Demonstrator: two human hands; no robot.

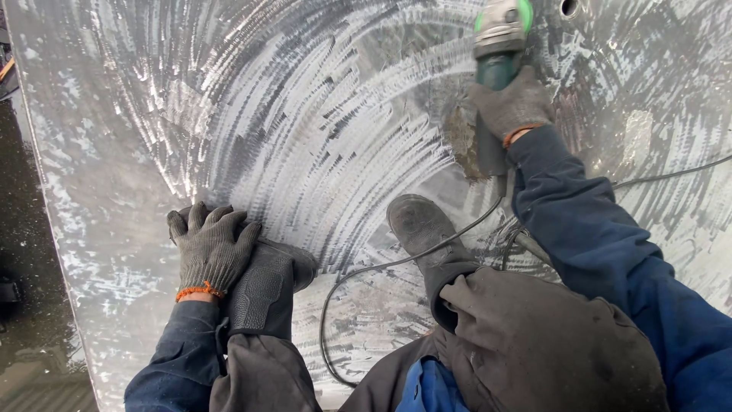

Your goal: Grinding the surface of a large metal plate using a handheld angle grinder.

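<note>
- Your right hand, in a grey knit glove, is clamped around the green angle grinder; its long axis runs up the frame, head pointing away from you.
- Your left hand lies flat, fingers spread, on your dark boot.
- The metal sheet underfoot shows curved, bright grinding scratches.
- A black cable loops between your boots.

The person is wearing grey knit gloves with orange cuffs on the left hand and right hand, dark blue sleeves, grey dusty trousers and dark boots.
</note>
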